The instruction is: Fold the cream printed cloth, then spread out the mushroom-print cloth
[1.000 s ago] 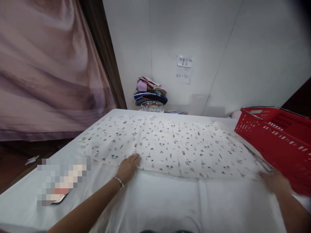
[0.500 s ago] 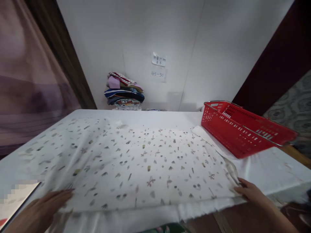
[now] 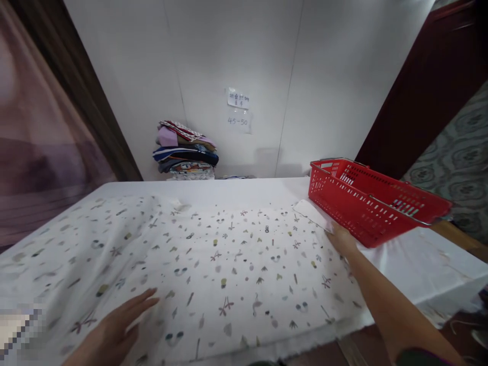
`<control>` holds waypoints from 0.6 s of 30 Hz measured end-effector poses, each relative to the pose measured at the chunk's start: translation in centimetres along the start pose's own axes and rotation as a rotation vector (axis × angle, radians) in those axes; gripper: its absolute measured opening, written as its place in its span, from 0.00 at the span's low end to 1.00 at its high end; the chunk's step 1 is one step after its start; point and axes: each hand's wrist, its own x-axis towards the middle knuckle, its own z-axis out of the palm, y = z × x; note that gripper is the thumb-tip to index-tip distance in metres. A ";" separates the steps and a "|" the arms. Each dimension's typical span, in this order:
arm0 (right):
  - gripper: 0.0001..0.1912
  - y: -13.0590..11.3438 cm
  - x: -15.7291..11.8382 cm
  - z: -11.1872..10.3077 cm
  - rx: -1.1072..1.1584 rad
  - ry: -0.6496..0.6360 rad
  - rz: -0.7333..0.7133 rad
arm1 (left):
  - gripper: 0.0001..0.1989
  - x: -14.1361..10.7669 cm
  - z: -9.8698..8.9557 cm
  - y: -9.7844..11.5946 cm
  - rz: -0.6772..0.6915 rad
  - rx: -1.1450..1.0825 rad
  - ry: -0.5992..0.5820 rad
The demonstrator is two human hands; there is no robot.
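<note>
A white printed fabric (image 3: 244, 269) with small grey, brown and green motifs lies spread over the table, with loose folds on its left part. My left hand (image 3: 118, 325) is over the front left of the fabric, fingers stretched out and holding nothing. At the fabric's right edge, beside the basket, my right hand (image 3: 341, 239) has its fingers closed on the cloth border. Its fingertips are partly hidden. The fabric's front edge runs along the near side of the table.
A red plastic basket (image 3: 358, 203) with metal handles stands on the right of the white table (image 3: 263, 190). Folded cloths (image 3: 186, 150) are stacked at the back against the wall. Paper notes (image 3: 238, 109) hang there. A pinkish curtain (image 3: 49, 137) hangs at left.
My right hand has moved from the front right corner up along the fabric's right edge to near the basket. My left hand has shifted right and inward over the fabric. The view has shifted slightly.
</note>
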 end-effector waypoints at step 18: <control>0.18 -11.8 -9.3 -4.2 0.624 -0.487 -0.680 | 0.20 11.4 8.7 24.9 -0.860 -1.787 -0.336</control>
